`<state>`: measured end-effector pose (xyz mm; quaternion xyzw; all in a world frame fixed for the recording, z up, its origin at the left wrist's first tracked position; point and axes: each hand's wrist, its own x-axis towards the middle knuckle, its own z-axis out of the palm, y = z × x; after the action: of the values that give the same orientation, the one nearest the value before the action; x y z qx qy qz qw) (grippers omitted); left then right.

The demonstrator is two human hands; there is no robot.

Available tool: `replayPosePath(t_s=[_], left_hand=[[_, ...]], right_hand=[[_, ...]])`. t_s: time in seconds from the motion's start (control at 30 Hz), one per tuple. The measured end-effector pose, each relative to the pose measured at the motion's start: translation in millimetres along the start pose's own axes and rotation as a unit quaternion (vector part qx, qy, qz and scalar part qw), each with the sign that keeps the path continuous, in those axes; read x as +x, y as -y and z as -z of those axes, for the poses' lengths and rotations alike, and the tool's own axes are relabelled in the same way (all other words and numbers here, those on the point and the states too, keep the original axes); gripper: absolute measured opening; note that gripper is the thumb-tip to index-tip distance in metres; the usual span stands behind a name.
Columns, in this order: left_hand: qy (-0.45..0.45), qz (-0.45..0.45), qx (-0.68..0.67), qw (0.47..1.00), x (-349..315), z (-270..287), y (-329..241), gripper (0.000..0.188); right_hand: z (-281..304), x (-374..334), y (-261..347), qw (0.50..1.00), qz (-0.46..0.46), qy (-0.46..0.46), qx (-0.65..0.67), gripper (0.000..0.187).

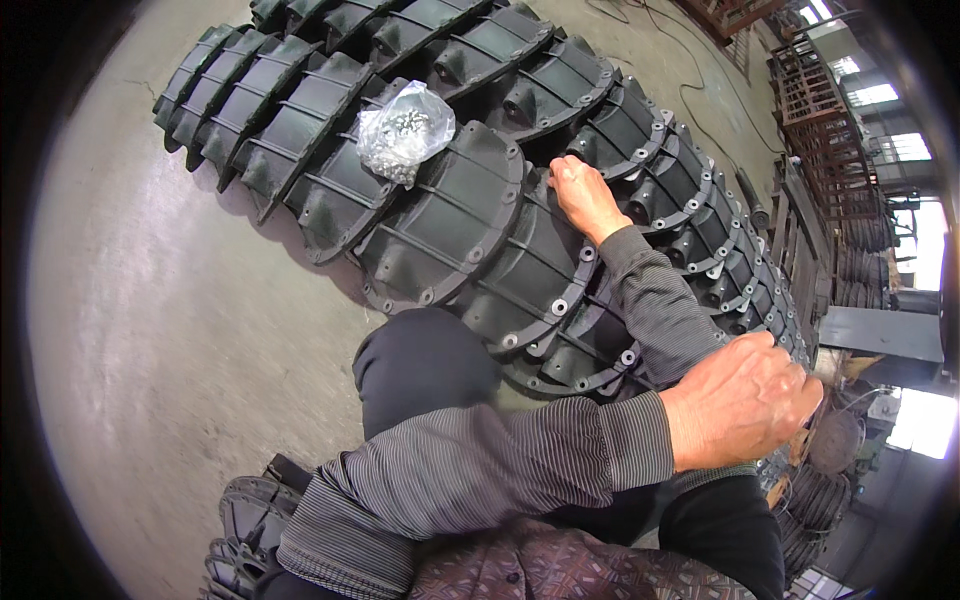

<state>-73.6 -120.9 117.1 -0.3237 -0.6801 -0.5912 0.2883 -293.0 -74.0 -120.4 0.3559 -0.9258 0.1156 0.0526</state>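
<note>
Rows of black, ribbed, curved castings (445,205) stand nested on the floor, their flanged rims dotted with holes. My right hand (588,198) is closed, its fingertips at the flange of a casting in the middle of the rows. Whatever it pinches is too small or hidden to make out. Across my body reaches my left arm, and my left hand (742,405) is a closed fist above the near castings. Its contents, if any, are hidden. A clear plastic bag (405,135) of small shiny metal pieces, apparently fasteners, rests on top of the castings left of my right hand.
Grey concrete floor (150,330) lies along the left. More black castings (250,515) are stacked at the lower left, beside my leg. Rusty metal racks (825,130) line the right side, and a dark cable (690,95) trails over the floor at the top.
</note>
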Motion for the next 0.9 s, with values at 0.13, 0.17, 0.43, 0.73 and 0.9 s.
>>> replayPosePath(t_s=[0.13, 0.17, 0.43, 0.73, 0.9], left_hand=[[0.011, -0.006, -0.013, 1.0, 1, -2, 3, 0.011], [0.01, -0.006, -0.015, 1.0, 1, -2, 3, 0.011], [0.013, -0.008, -0.018, 1.0, 0, -4, 3, 0.01], [0.029, -0.011, -0.009, 0.999, 0, 3, -2, 0.01], [-0.002, -0.022, -0.015, 1.0, 6, 6, 0, 0.011]], right_hand=[[-6, 3, 2, 0.996, 0.023, -0.007, -0.091, 0.016], [-6, 3, 2, 0.993, 0.028, -0.001, -0.112, 0.016], [-11, 6, 4, 0.989, -0.033, 0.019, -0.146, 0.039], [28, 38, 47, 0.993, -0.069, -0.064, -0.077, 0.046], [14, 107, 117, 0.968, 0.109, -0.157, 0.163, 0.022]])
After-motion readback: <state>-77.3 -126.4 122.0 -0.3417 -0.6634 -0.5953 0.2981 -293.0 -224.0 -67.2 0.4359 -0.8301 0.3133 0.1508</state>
